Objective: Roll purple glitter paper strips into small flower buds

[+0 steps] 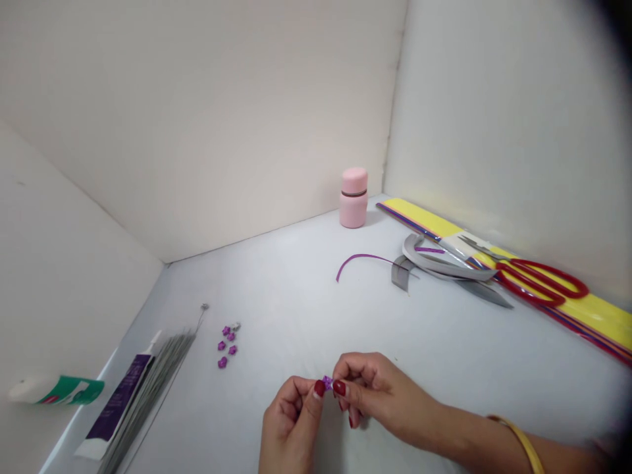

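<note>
Between my fingertips, near the table's front, is a small purple paper star [327, 382]. My left hand [293, 418] pinches it from the left with thumb and forefinger. From the other side my right hand [372, 395] pinches it too, and the thumbs partly cover it. To the left on the table lie several finished-looking purple stars [232, 350], with a silvery-grey one [236, 326] at the top of the group. A curved purple paper strip [363, 256] rests farther back.
Red-handled scissors [538, 280] lie on a yellow paper pack [424, 217] at right, beside grey paper strips [434, 263]. A pink jar [353, 199] stands at the back. On the left are grey wires [153, 395], a purple-and-white tube [118, 401] and a green-and-white tube [74, 390].
</note>
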The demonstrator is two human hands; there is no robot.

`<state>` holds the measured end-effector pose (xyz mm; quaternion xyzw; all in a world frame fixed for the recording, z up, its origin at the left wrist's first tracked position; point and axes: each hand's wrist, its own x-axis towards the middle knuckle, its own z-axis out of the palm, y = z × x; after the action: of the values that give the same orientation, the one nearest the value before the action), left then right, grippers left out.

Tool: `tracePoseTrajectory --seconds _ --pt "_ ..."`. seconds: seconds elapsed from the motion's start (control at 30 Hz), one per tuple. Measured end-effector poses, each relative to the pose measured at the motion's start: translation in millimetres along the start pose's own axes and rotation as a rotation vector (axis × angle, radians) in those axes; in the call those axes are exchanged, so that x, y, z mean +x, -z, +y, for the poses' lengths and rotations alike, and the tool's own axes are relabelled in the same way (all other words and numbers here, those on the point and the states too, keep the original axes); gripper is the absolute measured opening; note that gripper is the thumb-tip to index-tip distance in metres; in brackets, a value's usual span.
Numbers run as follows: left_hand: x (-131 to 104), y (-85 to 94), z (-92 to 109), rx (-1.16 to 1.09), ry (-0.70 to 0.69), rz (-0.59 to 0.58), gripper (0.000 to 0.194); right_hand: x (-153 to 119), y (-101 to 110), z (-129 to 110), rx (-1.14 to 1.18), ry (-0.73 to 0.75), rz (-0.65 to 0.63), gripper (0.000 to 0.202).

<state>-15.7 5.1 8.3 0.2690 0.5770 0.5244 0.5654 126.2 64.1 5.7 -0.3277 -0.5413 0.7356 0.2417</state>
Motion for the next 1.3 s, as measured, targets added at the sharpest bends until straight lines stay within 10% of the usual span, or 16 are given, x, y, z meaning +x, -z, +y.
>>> tracePoseTrajectory --seconds 0.43,0.8,1.07,1.3 --pt "0.5 4.9 -4.7 0.245 -0.131 0.028 0.031 1.2 0.0 -2.4 0.116 -0.108 -0.045 0.03" --pt "4.1 -3.7 -6.0 -0.173 0.27 0.076 0.036 -4.9 -0.4 -7.7 -0.394 0.143 0.004 0.017" --pt "2.4 -1.7 -8.4 0.035 0.011 0.115 0.032 -3.9 -1.7 -2.6 -0.274 0.046 -0.001 0.019" --pt "4.1 1.3 -8.7 0.086 0.082 0.117 0.04 -2.5 -1.9 -1.5 -0.172 0.012 0.025 0.02"
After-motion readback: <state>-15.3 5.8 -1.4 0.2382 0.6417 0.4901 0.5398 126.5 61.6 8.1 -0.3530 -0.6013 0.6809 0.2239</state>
